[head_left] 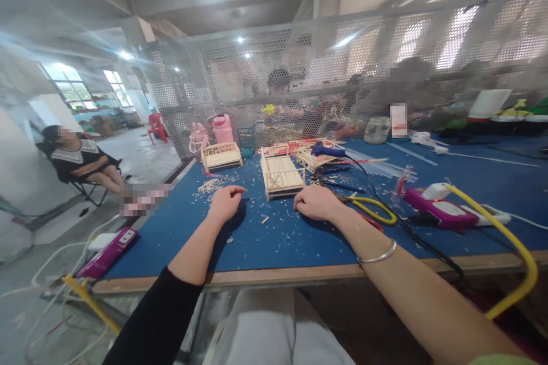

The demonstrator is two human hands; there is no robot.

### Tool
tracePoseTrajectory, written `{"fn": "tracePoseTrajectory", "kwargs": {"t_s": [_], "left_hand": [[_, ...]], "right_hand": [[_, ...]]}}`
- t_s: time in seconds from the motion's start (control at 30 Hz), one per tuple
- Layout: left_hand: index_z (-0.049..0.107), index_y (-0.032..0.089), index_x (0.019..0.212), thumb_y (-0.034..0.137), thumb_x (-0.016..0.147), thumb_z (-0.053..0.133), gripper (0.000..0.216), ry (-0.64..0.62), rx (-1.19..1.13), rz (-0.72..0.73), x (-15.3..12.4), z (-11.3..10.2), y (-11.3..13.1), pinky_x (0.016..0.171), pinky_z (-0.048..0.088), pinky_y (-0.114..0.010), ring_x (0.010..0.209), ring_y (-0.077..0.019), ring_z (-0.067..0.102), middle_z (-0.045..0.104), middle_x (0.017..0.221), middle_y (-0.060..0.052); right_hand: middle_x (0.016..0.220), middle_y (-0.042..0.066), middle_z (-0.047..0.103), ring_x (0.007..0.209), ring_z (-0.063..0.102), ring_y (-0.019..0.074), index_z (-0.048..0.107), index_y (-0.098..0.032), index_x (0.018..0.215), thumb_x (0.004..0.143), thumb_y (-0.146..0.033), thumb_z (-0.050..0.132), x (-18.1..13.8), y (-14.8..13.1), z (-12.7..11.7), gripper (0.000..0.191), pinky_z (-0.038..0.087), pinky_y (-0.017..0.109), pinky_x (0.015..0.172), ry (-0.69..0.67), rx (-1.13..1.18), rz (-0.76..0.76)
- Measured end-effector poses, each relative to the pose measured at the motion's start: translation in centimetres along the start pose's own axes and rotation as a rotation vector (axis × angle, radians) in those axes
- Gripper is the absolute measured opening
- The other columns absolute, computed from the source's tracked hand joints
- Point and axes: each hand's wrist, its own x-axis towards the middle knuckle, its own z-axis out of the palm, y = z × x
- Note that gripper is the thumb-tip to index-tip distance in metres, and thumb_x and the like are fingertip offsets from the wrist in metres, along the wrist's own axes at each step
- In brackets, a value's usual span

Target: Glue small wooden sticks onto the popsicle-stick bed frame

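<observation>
Pale stick-built frame on blue table, between both hands.

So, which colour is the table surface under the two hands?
Blue table surface, littered with pale wood scraps; the head view shows it.

Stick frame on table, between hands.

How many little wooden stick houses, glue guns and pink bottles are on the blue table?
Wooden stick frame models: 3, one just beyond the hands, one at back left, one at back right.
Blue glue guns: 1.
Pink plastic bottles: 2, a bigger one and a smaller one.
Total: 6.
</observation>
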Motion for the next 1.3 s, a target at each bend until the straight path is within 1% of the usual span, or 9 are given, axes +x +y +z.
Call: {"fn": "tracePoseTrajectory", "kwargs": {"t_s": [0.3,0.53,0.7,0.83,0.93,1.03,1.13,1.2,1.3], "left_hand": [[0.075,0.020,0.091,0.016,0.075,0.049,0.030,0.010,-0.016,0.007,0.1,0.2,-0.2,0.083,0.052,-0.029,0.081,-0.0203,0.069,0.076,0.087,-0.003],[0.075,0.020,0.089,0.015,0.074,0.049,0.030,0.006,-0.036,0.011,0.1,0.4,-0.2,0.084,0.051,-0.029,0.084,-0.0205,0.068,0.076,0.087,-0.003],[0.075,0.019,0.086,0.014,0.073,0.051,0.028,0.007,-0.071,0.011,0.2,0.4,-0.2,0.083,0.051,-0.029,0.084,-0.0211,0.068,0.076,0.089,-0.005],[0.075,0.019,0.083,0.014,0.072,0.052,0.026,0.024,-0.111,0.010,0.0,0.4,-0.1,0.081,0.051,-0.030,0.080,-0.0208,0.068,0.076,0.081,-0.004],[0.074,0.020,0.080,0.018,0.072,0.054,0.022,0.061,-0.160,0.004,-0.2,0.3,0.1,0.078,0.051,-0.029,0.076,-0.0198,0.066,0.075,0.077,-0.002],[0.073,0.018,0.085,0.029,0.076,0.055,0.024,0.126,-0.229,-0.014,0.4,0.4,0.6,0.073,0.051,-0.028,0.073,-0.0188,0.065,0.074,0.077,-0.002],[0.072,0.013,0.091,0.038,0.083,0.045,0.038,0.211,-0.300,-0.061,2.1,0.8,1.3,0.066,0.050,-0.027,0.068,-0.0182,0.064,0.072,0.073,-0.004],[0.069,0.011,0.100,0.035,0.086,0.036,0.043,0.266,-0.346,-0.097,3.4,1.3,1.6,0.063,0.049,-0.026,0.070,-0.0177,0.064,0.072,0.079,-0.007],[0.065,0.011,0.110,0.019,0.083,0.033,0.043,0.292,-0.404,-0.128,4.4,2.2,1.8,0.068,0.050,-0.025,0.080,-0.0164,0.065,0.072,0.096,-0.009]], "right_hand": [[0.091,0.006,0.075,0.090,0.067,0.0243,0.078,-0.024,0.085,0.075,-0.018,0.051,-0.1,0.2,0.1,0.030,0.049,0.029,0.075,0.025,0.051,-0.037],[0.090,-0.001,0.076,0.085,0.068,0.0166,0.078,-0.023,0.092,0.075,-0.011,0.049,-0.5,-1.0,0.2,0.035,0.047,0.021,0.074,-0.030,0.173,-0.247],[0.097,0.000,0.075,0.091,0.067,0.0183,0.076,-0.025,0.099,0.074,-0.011,0.050,-0.6,-2.8,0.8,0.039,0.046,0.022,0.079,-0.038,0.224,-0.367],[0.079,0.000,0.076,0.074,0.067,0.0153,0.078,-0.022,0.083,0.068,-0.010,0.054,-0.5,-2.2,0.9,0.031,0.045,0.019,0.067,0.003,0.304,-0.355],[0.059,0.000,0.068,0.057,0.059,0.0125,0.073,-0.016,0.067,0.068,-0.013,0.054,-0.2,-1.2,1.0,0.020,0.040,0.019,0.055,0.123,0.380,-0.254],[0.057,0.000,0.062,0.054,0.052,0.0116,0.066,-0.015,0.065,0.074,-0.019,0.049,0.3,-0.6,1.3,0.019,0.037,0.020,0.054,0.327,0.442,-0.115],[0.051,-0.002,0.051,0.050,0.045,0.0117,0.053,-0.019,0.057,0.075,-0.024,0.047,0.8,-0.4,1.8,0.020,0.034,0.022,0.052,0.499,0.474,-0.002],[0.049,-0.003,0.044,0.050,0.041,0.0126,0.043,-0.021,0.052,0.072,-0.022,0.047,1.0,-0.2,1.9,0.021,0.033,0.023,0.052,0.596,0.476,0.057],[0.062,0.001,0.049,0.061,0.044,0.0159,0.041,-0.022,0.057,0.067,-0.016,0.045,0.9,0.7,1.7,0.013,0.038,0.026,0.060,0.742,0.467,0.137]]}}
